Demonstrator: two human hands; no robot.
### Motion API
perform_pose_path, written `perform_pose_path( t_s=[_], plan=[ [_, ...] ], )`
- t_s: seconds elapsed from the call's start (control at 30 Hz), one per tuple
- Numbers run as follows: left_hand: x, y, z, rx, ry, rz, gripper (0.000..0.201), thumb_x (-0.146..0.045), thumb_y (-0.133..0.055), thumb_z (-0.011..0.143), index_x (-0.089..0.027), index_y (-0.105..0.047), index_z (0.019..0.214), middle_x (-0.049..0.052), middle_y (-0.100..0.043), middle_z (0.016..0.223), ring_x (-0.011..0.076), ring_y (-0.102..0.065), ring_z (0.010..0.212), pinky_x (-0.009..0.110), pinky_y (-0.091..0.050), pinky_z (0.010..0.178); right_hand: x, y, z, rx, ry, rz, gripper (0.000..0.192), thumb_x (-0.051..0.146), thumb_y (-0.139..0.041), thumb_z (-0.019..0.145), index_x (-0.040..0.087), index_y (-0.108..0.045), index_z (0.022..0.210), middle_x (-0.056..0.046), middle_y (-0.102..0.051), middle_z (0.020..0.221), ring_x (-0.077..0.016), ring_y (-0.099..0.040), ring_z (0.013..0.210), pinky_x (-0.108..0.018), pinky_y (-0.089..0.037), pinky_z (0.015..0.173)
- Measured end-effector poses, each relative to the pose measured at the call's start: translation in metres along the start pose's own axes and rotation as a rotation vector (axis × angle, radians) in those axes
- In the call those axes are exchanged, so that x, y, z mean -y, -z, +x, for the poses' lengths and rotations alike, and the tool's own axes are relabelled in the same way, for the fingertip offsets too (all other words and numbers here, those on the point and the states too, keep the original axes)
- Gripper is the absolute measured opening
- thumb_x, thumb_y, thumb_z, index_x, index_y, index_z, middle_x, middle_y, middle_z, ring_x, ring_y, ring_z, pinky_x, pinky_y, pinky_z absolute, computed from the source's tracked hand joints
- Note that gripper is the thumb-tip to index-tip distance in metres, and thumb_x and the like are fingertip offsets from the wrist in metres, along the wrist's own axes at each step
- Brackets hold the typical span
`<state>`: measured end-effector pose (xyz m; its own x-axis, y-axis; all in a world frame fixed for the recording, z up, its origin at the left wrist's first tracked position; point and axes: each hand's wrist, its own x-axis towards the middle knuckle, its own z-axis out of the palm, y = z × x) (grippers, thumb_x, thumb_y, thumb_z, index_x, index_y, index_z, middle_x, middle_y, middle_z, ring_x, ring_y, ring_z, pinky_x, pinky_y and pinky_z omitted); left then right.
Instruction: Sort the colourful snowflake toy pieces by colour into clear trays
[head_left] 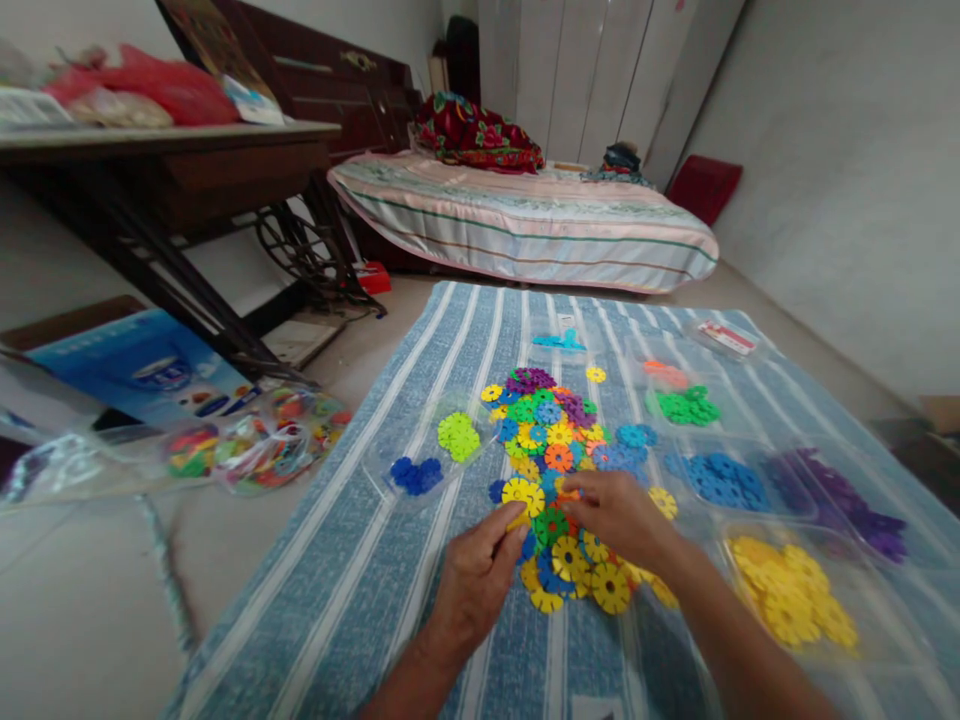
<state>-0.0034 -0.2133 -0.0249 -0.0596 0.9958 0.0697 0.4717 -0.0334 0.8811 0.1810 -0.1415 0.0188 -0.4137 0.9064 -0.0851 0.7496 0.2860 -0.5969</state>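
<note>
Between the thumb and fingers of my left hand [474, 575] are yellow slotted plastic discs [523, 494], snowflake-shaped building pieces. My right hand [619, 512] is over the mixed pile, its fingers drawn together beside an orange disc [571, 494]; what its fingertips grip is partly hidden. Beneath and around both hands spreads the pile of multicoloured discs [559, 432], with larger yellow discs [610, 588] at its near end. A clear tray [382, 488] left of the pile holds dark blue discs [416, 475] and lime green discs [458, 437].
On the right, clear boxes hold yellow discs [791, 590], blue discs [726, 481], purple discs [844, 505] and green discs [688, 405]. Light blue pieces [560, 340] lie in a far tray. Striped cloth [337, 560] covers the table. Filled plastic bags [262, 450] rest at left.
</note>
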Motion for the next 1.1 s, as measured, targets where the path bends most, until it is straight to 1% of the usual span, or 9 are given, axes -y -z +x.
perform_pose_path(
  t_s=[0.2, 0.37, 0.53, 0.73, 0.83, 0.9, 1.0, 1.07, 1.1],
  plan=[
    [0.008, -0.004, 0.001, -0.007, -0.122, 0.148, 0.033, -0.03, -0.047, 0.084, -0.018, -0.061, 0.111, -0.001, -0.065, 0.066, 0.0118, -0.06, 0.056, 0.021, -0.05, 0.055, 0.02, -0.02, -0.012, 0.094, -0.091, -0.352, 0.021, 0.034, -0.046, 0.085, 0.024, -0.065, 0.09, -0.005, -0.071, 0.085, -0.0208, -0.065, 0.08, -0.026, -0.035, 0.061],
    [0.014, -0.006, 0.002, -0.011, -0.161, 0.213, 0.035, -0.028, -0.049, 0.082, -0.015, -0.058, 0.113, -0.003, -0.06, 0.06, 0.0115, -0.059, 0.054, 0.02, -0.047, 0.053, 0.032, -0.029, -0.01, 0.092, -0.124, -0.439, 0.023, 0.03, -0.047, 0.083, 0.021, -0.061, 0.098, -0.01, -0.071, 0.086, -0.0252, -0.066, 0.08, -0.028, -0.035, 0.059],
    [0.015, -0.006, 0.005, -0.014, -0.182, 0.224, 0.032, -0.03, -0.048, 0.083, -0.018, -0.057, 0.112, -0.006, -0.059, 0.058, 0.0102, -0.058, 0.051, 0.019, -0.046, 0.051, 0.029, -0.03, -0.011, 0.027, -0.123, -0.338, 0.018, 0.027, -0.051, 0.079, 0.022, -0.062, 0.092, -0.007, -0.07, 0.082, -0.0226, -0.065, 0.078, -0.026, -0.032, 0.057],
    [0.015, -0.006, 0.005, -0.049, -0.243, 0.302, 0.029, -0.031, -0.047, 0.084, -0.019, -0.057, 0.109, -0.007, -0.058, 0.056, 0.0101, -0.058, 0.049, 0.019, -0.045, 0.05, 0.013, -0.029, -0.011, -0.075, -0.147, 0.097, 0.008, 0.023, -0.056, 0.073, 0.021, -0.06, 0.067, 0.003, -0.063, 0.064, -0.0115, -0.055, 0.061, -0.021, -0.029, 0.053],
    [0.017, -0.006, 0.004, -0.065, -0.266, 0.34, 0.028, -0.031, -0.047, 0.085, -0.02, -0.056, 0.109, -0.006, -0.06, 0.058, 0.0105, -0.059, 0.051, 0.02, -0.045, 0.051, 0.001, -0.013, -0.009, -0.136, -0.141, 0.296, 0.013, 0.026, -0.055, 0.072, 0.019, -0.056, 0.061, 0.005, -0.054, 0.054, -0.009, -0.047, 0.051, -0.02, -0.028, 0.048],
    [0.017, -0.005, 0.004, -0.068, -0.26, 0.364, 0.027, -0.03, -0.046, 0.085, -0.02, -0.057, 0.108, -0.005, -0.062, 0.059, 0.0108, -0.06, 0.052, 0.02, -0.045, 0.052, -0.01, 0.01, -0.005, -0.23, -0.152, 0.32, 0.018, 0.031, -0.053, 0.074, 0.02, -0.055, 0.061, 0.006, -0.049, 0.05, -0.0091, -0.044, 0.047, -0.02, -0.029, 0.047],
    [0.015, -0.004, 0.003, -0.026, -0.245, 0.396, 0.027, -0.029, -0.046, 0.085, -0.019, -0.057, 0.107, -0.003, -0.063, 0.061, 0.0115, -0.062, 0.057, 0.02, -0.045, 0.053, -0.032, 0.056, 0.001, -0.538, -0.226, 0.122, 0.023, 0.038, -0.051, 0.074, 0.02, -0.058, 0.064, 0.004, -0.05, 0.049, -0.0118, -0.047, 0.047, -0.023, -0.032, 0.049],
    [0.012, -0.004, 0.002, 0.01, -0.241, 0.42, 0.027, -0.028, -0.045, 0.086, -0.018, -0.057, 0.108, -0.003, -0.065, 0.063, 0.0119, -0.063, 0.06, 0.02, -0.044, 0.054, -0.045, 0.083, 0.003, -0.801, -0.301, -0.084, 0.024, 0.04, -0.052, 0.074, 0.019, -0.063, 0.074, 0.002, -0.055, 0.053, -0.0158, -0.053, 0.054, -0.026, -0.035, 0.055],
    [0.011, -0.004, 0.002, 0.021, -0.24, 0.435, 0.027, -0.028, -0.044, 0.086, -0.019, -0.057, 0.108, -0.002, -0.065, 0.064, 0.0119, -0.063, 0.06, 0.02, -0.044, 0.054, -0.049, 0.091, 0.003, -0.869, -0.317, -0.139, 0.027, 0.041, -0.051, 0.074, 0.019, -0.065, 0.08, 0.001, -0.056, 0.054, -0.0172, -0.055, 0.057, -0.027, -0.036, 0.057]
  ],
)
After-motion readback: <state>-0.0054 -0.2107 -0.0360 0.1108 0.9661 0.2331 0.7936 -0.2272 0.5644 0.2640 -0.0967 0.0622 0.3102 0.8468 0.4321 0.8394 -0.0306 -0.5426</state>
